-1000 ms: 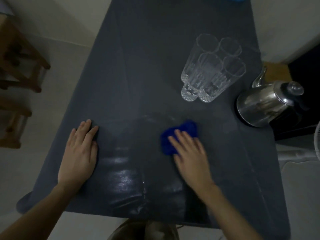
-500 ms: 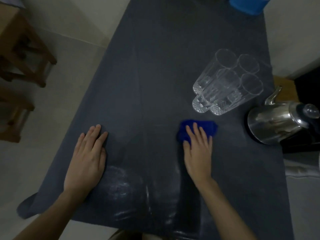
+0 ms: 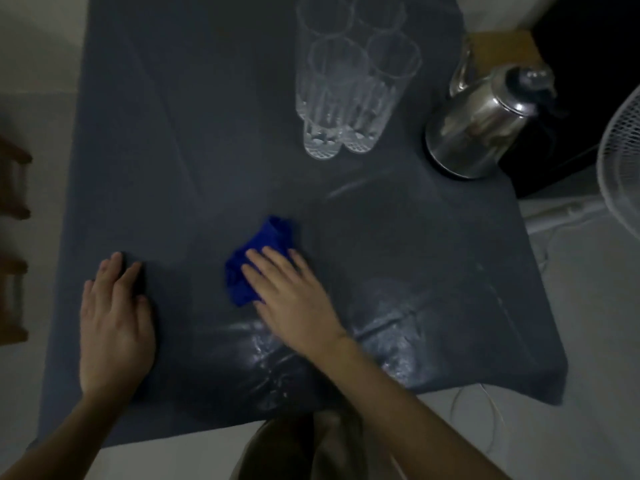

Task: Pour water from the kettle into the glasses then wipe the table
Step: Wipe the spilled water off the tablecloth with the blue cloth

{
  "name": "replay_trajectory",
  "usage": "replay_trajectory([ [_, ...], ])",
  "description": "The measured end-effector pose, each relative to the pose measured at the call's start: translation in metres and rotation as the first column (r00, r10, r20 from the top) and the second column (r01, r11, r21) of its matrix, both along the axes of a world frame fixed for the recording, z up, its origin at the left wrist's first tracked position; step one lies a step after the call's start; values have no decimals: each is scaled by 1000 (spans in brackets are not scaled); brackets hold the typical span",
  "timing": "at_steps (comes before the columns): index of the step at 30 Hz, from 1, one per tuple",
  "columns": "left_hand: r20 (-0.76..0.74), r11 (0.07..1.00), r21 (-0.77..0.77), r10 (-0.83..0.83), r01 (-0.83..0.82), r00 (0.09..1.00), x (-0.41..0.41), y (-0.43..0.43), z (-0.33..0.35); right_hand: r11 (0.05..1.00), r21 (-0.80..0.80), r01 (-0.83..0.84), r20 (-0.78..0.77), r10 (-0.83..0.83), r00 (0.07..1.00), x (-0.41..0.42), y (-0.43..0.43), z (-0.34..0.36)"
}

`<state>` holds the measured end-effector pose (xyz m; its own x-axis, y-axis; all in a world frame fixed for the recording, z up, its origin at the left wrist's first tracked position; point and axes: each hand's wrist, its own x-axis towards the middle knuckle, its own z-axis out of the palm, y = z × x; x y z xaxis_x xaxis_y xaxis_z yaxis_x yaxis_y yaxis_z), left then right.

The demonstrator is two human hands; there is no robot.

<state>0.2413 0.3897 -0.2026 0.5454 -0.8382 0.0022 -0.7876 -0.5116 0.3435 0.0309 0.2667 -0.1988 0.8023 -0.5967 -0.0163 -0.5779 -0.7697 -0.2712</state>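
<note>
The dark grey cloth-covered table fills the view, its near edge shining with wet streaks where the wiping has passed; at the far right stands the polished steel kettle, set down and apart from both hands, and just left of it the four clear ribbed glasses cluster together (how much water they hold cannot be told in this dim light). The right hand lies flat with fingers spread narrow over the crumpled blue wiping cloth, pressing it to the table; half a second ago the cloth sat further right, nearer the kettle, so it has swept back toward the middle. The left hand stays palm-down with fingers loosely together, holding nothing, bracing the covering. Pouring looks finished; this is the wiping stage, with the far half seemingly unwiped.
</note>
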Motion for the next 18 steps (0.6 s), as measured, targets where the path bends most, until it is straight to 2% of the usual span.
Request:
replay_trajectory([
  [2,3,1000,-24,-6,6,1000,1,0,-3,995,-54,82,-36,-84,996,-52,-22,1],
  [4,14,999,-34,-8,8,1000,3,-1,-6,968,-83,237,-63,-242,968,-118,-47,1],
  [7,34,999,-39,-15,16,999,5,-2,-9,856,-41,515,-79,-517,852,-220,-68,8],
  [9,30,999,-48,-12,14,999,5,-1,-8,792,30,610,-53,-608,792,-254,-70,13],
  [13,19,998,-64,-7,8,1000,3,1,-6,747,82,659,33,-663,748,-225,-58,9],
  [18,34,998,-60,-14,16,999,4,2,-7,878,14,478,18,-478,878,-122,-9,7],
])
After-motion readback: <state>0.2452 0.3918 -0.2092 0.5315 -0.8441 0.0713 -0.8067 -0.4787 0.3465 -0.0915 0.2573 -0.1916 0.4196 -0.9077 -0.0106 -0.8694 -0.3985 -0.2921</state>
